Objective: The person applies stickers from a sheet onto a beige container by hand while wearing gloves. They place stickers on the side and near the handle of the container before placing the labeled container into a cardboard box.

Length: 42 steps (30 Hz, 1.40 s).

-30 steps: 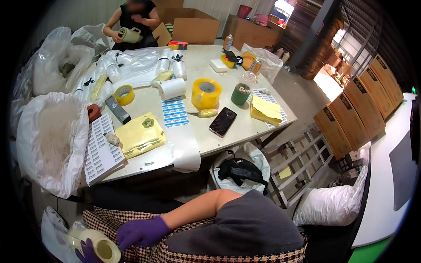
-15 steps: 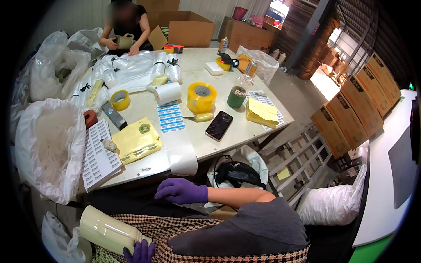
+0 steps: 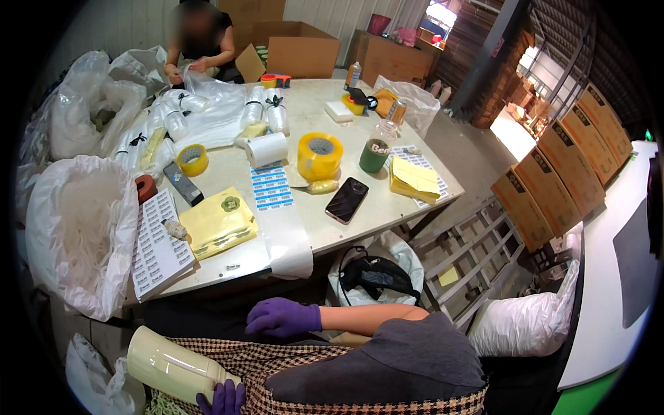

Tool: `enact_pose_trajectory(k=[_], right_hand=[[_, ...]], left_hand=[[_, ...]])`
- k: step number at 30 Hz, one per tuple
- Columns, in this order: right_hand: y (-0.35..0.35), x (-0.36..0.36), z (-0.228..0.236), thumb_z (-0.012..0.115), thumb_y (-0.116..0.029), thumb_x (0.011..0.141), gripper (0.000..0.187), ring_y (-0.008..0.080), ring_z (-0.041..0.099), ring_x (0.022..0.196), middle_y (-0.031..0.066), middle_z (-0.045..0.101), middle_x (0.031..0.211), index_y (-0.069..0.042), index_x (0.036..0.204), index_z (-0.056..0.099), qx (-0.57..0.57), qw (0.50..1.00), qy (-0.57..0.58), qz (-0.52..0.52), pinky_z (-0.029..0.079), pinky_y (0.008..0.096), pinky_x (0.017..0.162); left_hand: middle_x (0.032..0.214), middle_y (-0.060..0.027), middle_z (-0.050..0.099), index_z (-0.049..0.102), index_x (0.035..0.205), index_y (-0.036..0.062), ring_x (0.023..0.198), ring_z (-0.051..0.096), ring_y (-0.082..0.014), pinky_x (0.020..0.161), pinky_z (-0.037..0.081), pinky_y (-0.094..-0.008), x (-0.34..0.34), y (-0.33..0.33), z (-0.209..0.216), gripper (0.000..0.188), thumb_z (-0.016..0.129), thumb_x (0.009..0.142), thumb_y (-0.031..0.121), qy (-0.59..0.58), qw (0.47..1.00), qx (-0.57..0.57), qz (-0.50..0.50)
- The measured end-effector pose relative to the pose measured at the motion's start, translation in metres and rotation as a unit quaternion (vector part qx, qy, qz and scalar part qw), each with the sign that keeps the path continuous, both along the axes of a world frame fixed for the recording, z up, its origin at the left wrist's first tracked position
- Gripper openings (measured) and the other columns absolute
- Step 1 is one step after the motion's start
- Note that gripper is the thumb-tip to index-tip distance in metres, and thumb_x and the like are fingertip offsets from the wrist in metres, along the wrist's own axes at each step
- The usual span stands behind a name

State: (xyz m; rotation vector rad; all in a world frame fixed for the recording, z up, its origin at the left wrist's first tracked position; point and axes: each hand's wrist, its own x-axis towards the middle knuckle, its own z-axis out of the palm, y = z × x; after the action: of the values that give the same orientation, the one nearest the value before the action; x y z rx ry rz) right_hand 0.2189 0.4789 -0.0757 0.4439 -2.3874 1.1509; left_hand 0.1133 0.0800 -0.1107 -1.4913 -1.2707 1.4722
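Below the counter's (image 3: 380, 211) near left edge, over a checked cloth (image 3: 242, 356): a glossy cream vessel (image 3: 176, 366), tilted on its side, wide end toward the upper left. Wrapped over its lower end, the purple-gloved left hand (image 3: 224, 398). Just off the counter's near edge, apart from the vessel, the purple-gloved right hand (image 3: 282, 317), fingers loosely bent; palm hidden, so impossible to tell whether pinching anything. Step in hand, seemingly: steadying the vessel one-handed. Called for next, most likely: a firm hold on that slick wall.

Along the counter's near left edge, printed label sheets (image 3: 160, 249) beside yellow packets (image 3: 218, 225). Mid-counter, a smartphone (image 3: 347, 200) near a wide roll of yellow tape (image 3: 320, 158). Toward the right corner, folded yellow papers (image 3: 415, 178) beside a green-banded jar (image 3: 373, 159). Beyond the far left corner, a co-worker (image 3: 207, 59) near an open cardboard box (image 3: 303, 55). Off the right edge, closed cartons (image 3: 546, 169) in a row.
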Motion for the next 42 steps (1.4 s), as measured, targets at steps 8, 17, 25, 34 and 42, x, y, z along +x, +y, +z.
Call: enact_pose_trajectory(k=[8, 17, 25, 34, 42], right_hand=[[-0.022, -0.010, 0.000, 0.070, -0.008, 0.086, 0.025, 0.0306, 0.066, 0.094, 0.0080, 0.069, 0.103, -0.012, 0.111, 0.071, 0.010, 0.998, 0.012, 0.055, 0.055, 0.0421, 0.079], [0.055, -0.011, 0.046, 0.071, -0.010, 0.091, 0.020, 0.0305, 0.068, 0.100, 0.0135, 0.071, 0.110, -0.008, 0.111, 0.073, 0.015, 0.994, 0.007, -0.104, 0.056, 0.0405, 0.087], [0.208, -0.041, 0.047, 0.081, -0.008, 0.081, 0.032, 0.0311, 0.067, 0.108, 0.0129, 0.069, 0.114, -0.004, 0.111, 0.073, 0.094, 0.939, 0.060, -0.326, 0.053, 0.0391, 0.094], [0.228, -0.086, -0.003, 0.082, -0.018, 0.076, 0.022, 0.0289, 0.068, 0.095, 0.0103, 0.069, 0.098, -0.007, 0.094, 0.077, 0.055, 0.918, -0.062, -0.388, 0.054, 0.0392, 0.084], [0.230, -0.087, 0.000, 0.081, -0.023, 0.078, 0.030, 0.0293, 0.068, 0.097, 0.0118, 0.070, 0.100, -0.008, 0.104, 0.077, 0.135, 0.916, -0.032, -0.377, 0.054, 0.0396, 0.085]], left_hand=[[0.172, 0.0037, 0.015, 0.019, 0.165, 0.0294, 0.158, 0.017, -0.0200, 0.115, 0.015, -0.0741, 0.018, 0.009, 0.027, 0.059, 0.029, 0.107, 0.040, -0.050, 0.998, -0.010, 0.045], [0.133, 0.0083, 0.064, 0.064, 0.135, 0.0317, 0.122, 0.055, -0.0109, 0.102, 0.035, -0.0550, 0.027, 0.035, 0.052, 0.042, 0.062, 0.094, 0.024, -0.474, 0.814, 0.334, 0.023], [0.125, 0.0098, 0.065, 0.066, 0.128, 0.0315, 0.115, 0.056, -0.0078, 0.088, 0.044, -0.0422, 0.032, 0.047, 0.078, 0.037, 0.063, 0.092, 0.024, -0.491, 0.800, 0.340, 0.057], [0.124, 0.0102, 0.065, 0.062, 0.130, 0.0333, 0.114, 0.056, -0.0091, 0.089, 0.043, -0.0445, 0.033, 0.051, 0.075, 0.039, 0.066, 0.092, 0.025, -0.505, 0.797, 0.322, 0.075], [0.123, 0.0095, 0.066, 0.061, 0.132, 0.0327, 0.115, 0.055, -0.0111, 0.097, 0.041, -0.0491, 0.029, 0.050, 0.071, 0.042, 0.067, 0.091, 0.023, -0.515, 0.788, 0.331, 0.061]])
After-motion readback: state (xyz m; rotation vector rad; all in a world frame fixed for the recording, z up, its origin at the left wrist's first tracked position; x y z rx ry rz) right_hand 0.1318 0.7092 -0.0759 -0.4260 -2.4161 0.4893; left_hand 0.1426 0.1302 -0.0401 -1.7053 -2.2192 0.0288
